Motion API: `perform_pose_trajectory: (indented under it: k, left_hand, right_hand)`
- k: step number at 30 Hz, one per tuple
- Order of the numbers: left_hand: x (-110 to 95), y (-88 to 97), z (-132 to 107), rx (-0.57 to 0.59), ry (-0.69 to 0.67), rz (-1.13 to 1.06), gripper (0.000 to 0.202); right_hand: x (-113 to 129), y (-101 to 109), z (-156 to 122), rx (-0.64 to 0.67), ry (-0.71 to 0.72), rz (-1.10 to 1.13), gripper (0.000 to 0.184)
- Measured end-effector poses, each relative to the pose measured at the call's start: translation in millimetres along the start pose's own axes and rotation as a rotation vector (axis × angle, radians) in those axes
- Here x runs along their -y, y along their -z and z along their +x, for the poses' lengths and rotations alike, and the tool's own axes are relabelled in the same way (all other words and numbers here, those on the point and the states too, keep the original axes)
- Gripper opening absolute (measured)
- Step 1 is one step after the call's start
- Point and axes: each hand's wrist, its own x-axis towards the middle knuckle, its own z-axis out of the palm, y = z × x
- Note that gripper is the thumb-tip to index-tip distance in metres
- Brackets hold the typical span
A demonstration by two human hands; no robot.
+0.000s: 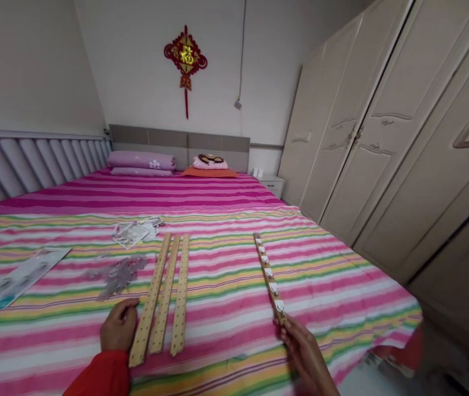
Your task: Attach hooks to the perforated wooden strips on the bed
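Three perforated wooden strips (pixel 164 294) lie side by side on the striped bedspread (pixel 226 264). My left hand (pixel 119 327), in a red sleeve, rests curled on the bed right beside the leftmost strip's near end. A fourth wooden strip (pixel 269 275), fitted with several white hooks, lies to the right. My right hand (pixel 304 346) pinches its near end. A pile of clear hooks (pixel 119 275) sits just beyond my left hand.
Opened packaging (pixel 135 231) and a flat printed card (pixel 15 280) lie on the bed's left side. Pillows (pixel 141 162) are at the headboard. Tall cream wardrobe doors (pixel 382 137) line the right, with a narrow floor gap beside the bed.
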Motion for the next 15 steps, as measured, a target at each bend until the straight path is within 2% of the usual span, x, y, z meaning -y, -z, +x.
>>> perform_pose_trajectory:
  k: [4,7,9,11,12,15]
  left_hand:
    - [-1,-0.7,-1,-0.018,-0.068,-0.021,0.023]
    - [-3,-1.7,-3,-0.041,-0.103,-0.037,0.022]
    - [-4,-1.9,-4,-0.047,-0.128,-0.042,0.022]
    - [-4,-1.6,-4,-0.049,-0.149,-0.047,0.022]
    - [-4,-1.4,-4,-0.045,-0.161,-0.049,0.021]
    - [-5,-1.2,-5,-0.044,-0.194,-0.054,0.02]
  right_hand:
    - [-15,4,-3,-0.108,-0.021,0.045,0.034]
    - [-38,3,-13,-0.216,-0.001,0.104,0.035]
    - [-57,-3,-22,-0.239,-0.018,0.096,0.035]
    - [-76,-16,-33,-0.177,-0.064,-0.004,0.034]
    - [-85,-27,-38,-0.105,-0.062,-0.075,0.034]
    - [-100,-69,-48,0.115,-0.027,-0.303,0.037]
